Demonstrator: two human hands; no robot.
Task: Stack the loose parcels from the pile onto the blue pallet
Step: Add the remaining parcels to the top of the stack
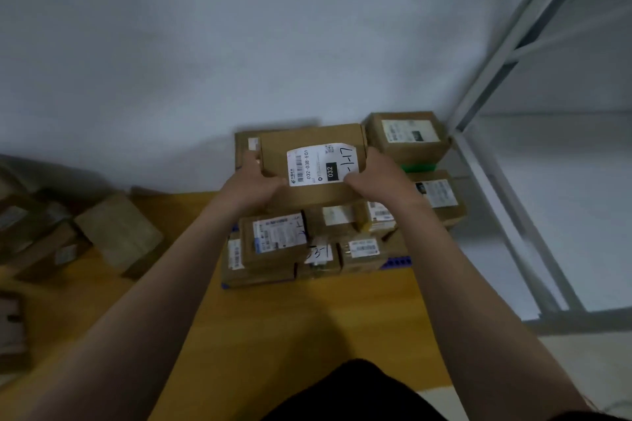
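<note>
At the far left, a loose pile of parcels (51, 232) lies on the yellow floor (191, 301), blurred but clearly several boxes, so by that evidence the job is not finished. One of them, a tilted brown box (119, 236), sits nearest the stack.

Moving right, the blue pallet (396, 262) shows only as slivers of blue at its near edge and corner, because stacked parcels (278, 239) already cover it in at least two layers (a good share of the work looks done).

Above the back of that stack, the left hand (254, 186) grips the left end of a labelled parcel (311, 164), fingers wrapped over its edge, and the right hand (374, 176) clamps the opposite end. Whether the parcel rests on the boxes below or hangs just above them cannot be told.

Further right, a taller box (407, 135) stands at the stack's back corner, beside the metal frame (513, 79).
</note>
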